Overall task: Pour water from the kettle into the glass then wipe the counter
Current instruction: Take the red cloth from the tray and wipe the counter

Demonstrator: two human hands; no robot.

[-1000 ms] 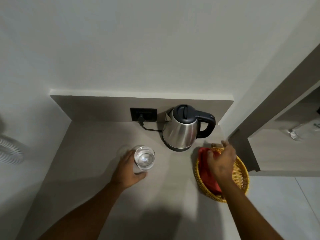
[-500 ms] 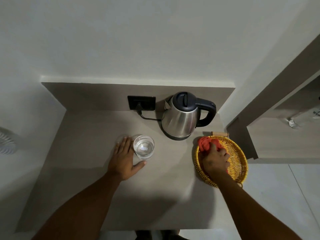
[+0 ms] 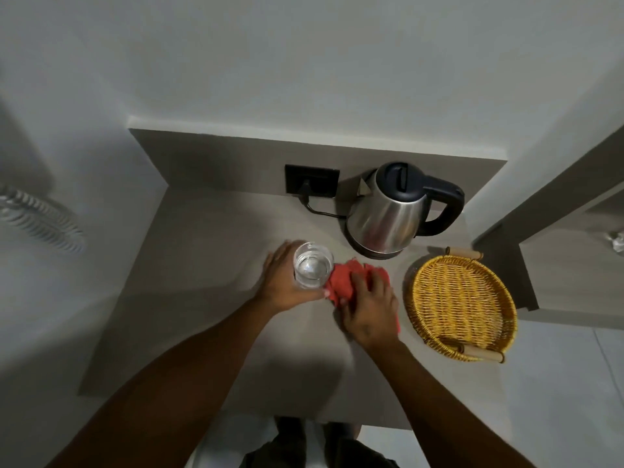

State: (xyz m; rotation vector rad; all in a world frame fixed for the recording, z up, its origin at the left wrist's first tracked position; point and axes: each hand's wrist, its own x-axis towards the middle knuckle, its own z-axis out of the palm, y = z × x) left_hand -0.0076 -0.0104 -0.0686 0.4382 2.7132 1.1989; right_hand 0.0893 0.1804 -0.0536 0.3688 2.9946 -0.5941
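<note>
Water sits in the glass (image 3: pixel 313 267), a clear tumbler standing upright on the grey counter (image 3: pixel 209 298) just left of the frame's middle. My left hand (image 3: pixel 287 282) wraps around its left side, fingers curled behind it and thumb at the near edge, holding it. Touching the glass on its right is the red cloth (image 3: pixel 344 282), bunched on the counter under my right hand (image 3: pixel 369 307), which presses down on it with fingers spread and bent over the fabric, gripping it; a strip of red also shows at the hand's right edge. Above and to the right of the cloth stands the stainless steel kettle (image 3: pixel 388 217), upright on its base with black lid shut and black handle pointing right, near the back wall. Its cord (image 3: pixel 320 212) runs left to a black wall socket (image 3: pixel 311 180). At the right of the frame a yellow wicker tray (image 3: pixel 462 302) with wooden handles rests at the counter's right end, apart from my right hand.
</note>
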